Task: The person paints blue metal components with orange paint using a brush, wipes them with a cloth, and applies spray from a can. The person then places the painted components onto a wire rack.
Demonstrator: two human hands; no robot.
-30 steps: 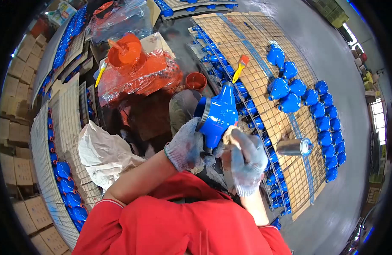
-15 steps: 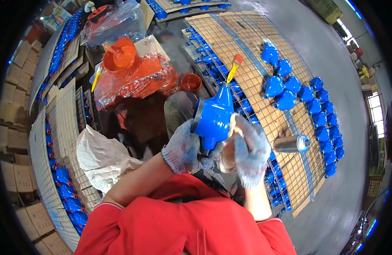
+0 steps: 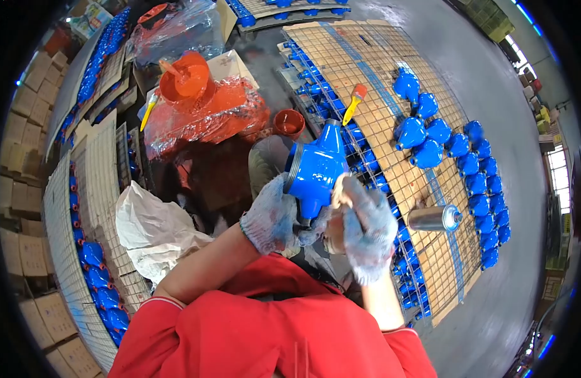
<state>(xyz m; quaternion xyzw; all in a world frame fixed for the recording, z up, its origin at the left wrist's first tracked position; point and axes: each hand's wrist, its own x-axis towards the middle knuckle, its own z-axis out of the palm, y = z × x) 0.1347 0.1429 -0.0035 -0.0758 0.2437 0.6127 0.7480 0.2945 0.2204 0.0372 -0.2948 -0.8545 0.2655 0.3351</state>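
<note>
A glossy blue metal casting (image 3: 320,170) with a wide threaded mouth and narrower necks is held up in front of my lap. My left hand (image 3: 271,214), in a stained knit glove, is closed round its lower left side. On the other side, my gloved right hand (image 3: 370,230) pinches a cream-coloured rag (image 3: 341,191) against the casting's surface. Its fingertips are partly hidden by the rag. A yellow-handled brush (image 3: 354,104) with red bristles rests on the rack edge behind the casting.
To the right, a wire rack topped with cardboard (image 3: 391,157) bears several blue castings (image 3: 427,153) and a spray can (image 3: 435,218). On the left stand a red paint bucket (image 3: 186,82), a small red pot (image 3: 288,123), crumpled white sheeting (image 3: 153,227) and another wire rack (image 3: 92,189).
My right hand has shifted slightly left, with the rag along the casting's right side. My left hand keeps its hold on the casting. The whole view has moved slightly.
</note>
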